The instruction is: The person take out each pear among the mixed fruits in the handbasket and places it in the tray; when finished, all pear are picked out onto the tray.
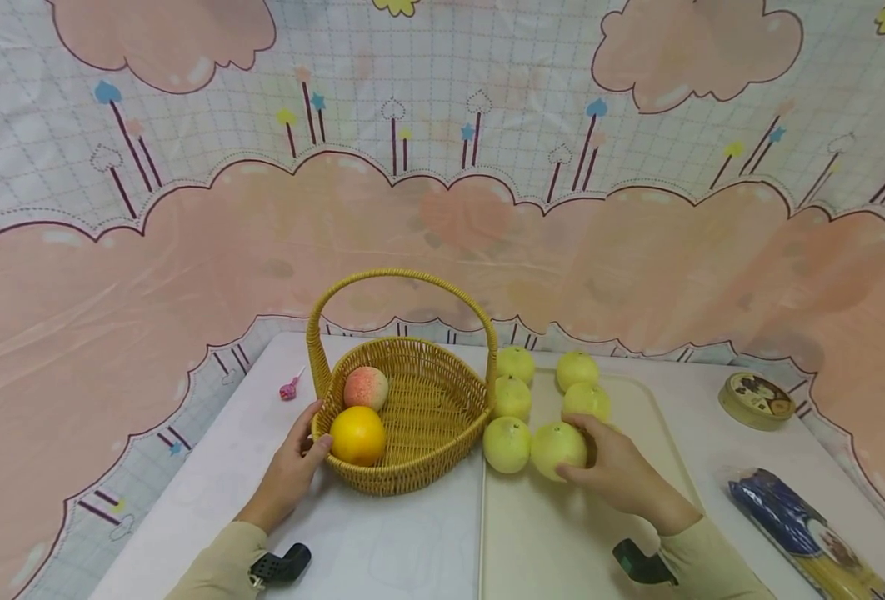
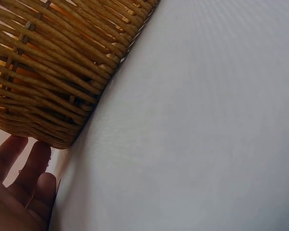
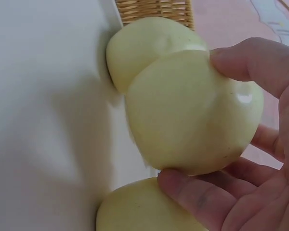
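A golden wicker basket [image 1: 412, 479] with a tall arched handle stands on the white table, holding a peach [image 1: 366, 388] and an orange [image 1: 357, 436] at its left side. My left hand [image 1: 287, 469] grips its left rim, thumb on top near the orange; the left wrist view has fingers [image 2: 36, 163] against the woven outside. With thumb and fingers, my right hand [image 1: 611, 467] holds a pale yellow-green round fruit [image 1: 558, 450] at the front of a cream tray [image 1: 517, 542]. In the right wrist view this fruit [image 3: 192, 113] overlaps another pale fruit [image 3: 144, 48] behind it.
Several matching pale fruits [image 1: 507, 444] stand in two rows on the tray, right beside the basket. A wrapped lollipop [image 1: 288, 390] lies left of the basket. Over on the right are a round tin [image 1: 756, 402] and a blue-printed packet [image 1: 795, 525]. A patterned cloth [image 1: 547, 250] hangs behind.
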`<state>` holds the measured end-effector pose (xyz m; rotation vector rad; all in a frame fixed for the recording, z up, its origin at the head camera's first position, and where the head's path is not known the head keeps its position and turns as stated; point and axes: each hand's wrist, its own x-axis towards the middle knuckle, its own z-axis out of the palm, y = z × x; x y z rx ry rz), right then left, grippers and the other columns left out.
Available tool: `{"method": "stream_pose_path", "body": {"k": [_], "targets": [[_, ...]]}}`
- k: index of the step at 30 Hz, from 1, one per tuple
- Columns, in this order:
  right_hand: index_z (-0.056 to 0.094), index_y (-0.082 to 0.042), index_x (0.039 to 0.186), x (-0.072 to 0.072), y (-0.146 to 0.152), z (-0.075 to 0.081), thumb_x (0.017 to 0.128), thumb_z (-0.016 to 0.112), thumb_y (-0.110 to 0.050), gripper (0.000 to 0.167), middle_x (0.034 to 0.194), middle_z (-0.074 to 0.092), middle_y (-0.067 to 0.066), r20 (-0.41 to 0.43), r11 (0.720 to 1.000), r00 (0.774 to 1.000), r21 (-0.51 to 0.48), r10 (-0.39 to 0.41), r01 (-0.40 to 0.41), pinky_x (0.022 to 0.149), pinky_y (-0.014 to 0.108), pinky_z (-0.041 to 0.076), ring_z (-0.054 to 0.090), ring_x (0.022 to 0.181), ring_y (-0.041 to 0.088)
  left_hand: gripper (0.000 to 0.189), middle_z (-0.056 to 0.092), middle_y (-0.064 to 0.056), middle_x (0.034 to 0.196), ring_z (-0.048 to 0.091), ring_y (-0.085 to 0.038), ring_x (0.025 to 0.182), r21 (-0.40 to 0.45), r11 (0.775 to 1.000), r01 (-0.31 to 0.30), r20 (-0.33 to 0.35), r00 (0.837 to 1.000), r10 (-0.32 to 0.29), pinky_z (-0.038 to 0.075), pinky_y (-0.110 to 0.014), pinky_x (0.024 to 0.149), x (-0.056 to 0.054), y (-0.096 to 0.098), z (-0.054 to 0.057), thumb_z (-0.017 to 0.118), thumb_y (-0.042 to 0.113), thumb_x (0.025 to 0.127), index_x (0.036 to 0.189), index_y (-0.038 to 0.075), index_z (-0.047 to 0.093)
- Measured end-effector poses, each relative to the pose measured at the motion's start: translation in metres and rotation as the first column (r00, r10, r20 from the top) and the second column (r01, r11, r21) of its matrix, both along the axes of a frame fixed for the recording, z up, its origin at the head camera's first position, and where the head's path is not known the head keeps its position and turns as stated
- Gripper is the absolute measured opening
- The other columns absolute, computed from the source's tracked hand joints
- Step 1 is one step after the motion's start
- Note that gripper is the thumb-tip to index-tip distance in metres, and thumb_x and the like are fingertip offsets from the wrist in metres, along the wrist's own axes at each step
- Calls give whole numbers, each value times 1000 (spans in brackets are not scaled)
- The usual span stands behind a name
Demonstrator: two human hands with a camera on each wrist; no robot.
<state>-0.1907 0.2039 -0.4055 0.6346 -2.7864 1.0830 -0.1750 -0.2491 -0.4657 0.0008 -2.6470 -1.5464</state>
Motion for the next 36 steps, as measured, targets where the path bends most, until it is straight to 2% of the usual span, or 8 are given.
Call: {"method": "stream_pose_path", "body": {"k": [3,10,14,23,31,36], "targets": [[54,6,131,-1,0,-2,82,83,-21,63,127,62,18,4,1000,1000,5,5,-5,96,54,44,57,114,34,65,34,-24,155,48,-39,121,-1,1000,-3,3,1000,3,40,-56,102,0,0,0,46,41,106,161,19,19],[52,8,134,-2,0,-9,85,81,-19,63,133,58,21,61,1000,998,-2,22,-22,103,56,40,52,125,39,66,29,-24,157,45,-41,126,18,1000,8,19,1000,-8,37,-59,105,1,-1,1,46,41,106,161,20,17],[52,8,134,-3,0,-10,85,81,-19,64,134,57,21,63,1000,998,-10,17,-16,104,57,39,51,126,40,66,30,-24,157,46,-40,125,11,1000,2,25,1000,-2,38,-58,104,1,-1,2,46,42,106,161,20,17],[53,7,134,-1,-1,-8,82,80,-8,60,133,57,23,31,999,999,46,-18,17,102,58,41,51,125,42,65,29,-24,157,45,-41,126,17,1000,-4,33,999,3,36,-59,106,2,-2,1,46,41,106,161,21,17],[55,5,132,1,-1,-5,83,80,-11,58,130,60,22,0,998,999,43,-36,36,100,58,42,54,121,40,67,26,-23,159,43,-42,128,13,1000,2,31,1000,-2,35,-60,107,4,-3,2,46,43,106,161,21,16],[55,5,133,3,-1,0,83,81,-11,59,130,61,24,-17,998,999,35,-43,44,100,58,43,54,121,44,68,26,-24,159,43,-44,130,-26,1000,12,33,999,-11,36,-62,106,6,-5,5,46,45,105,161,21,16]]}}
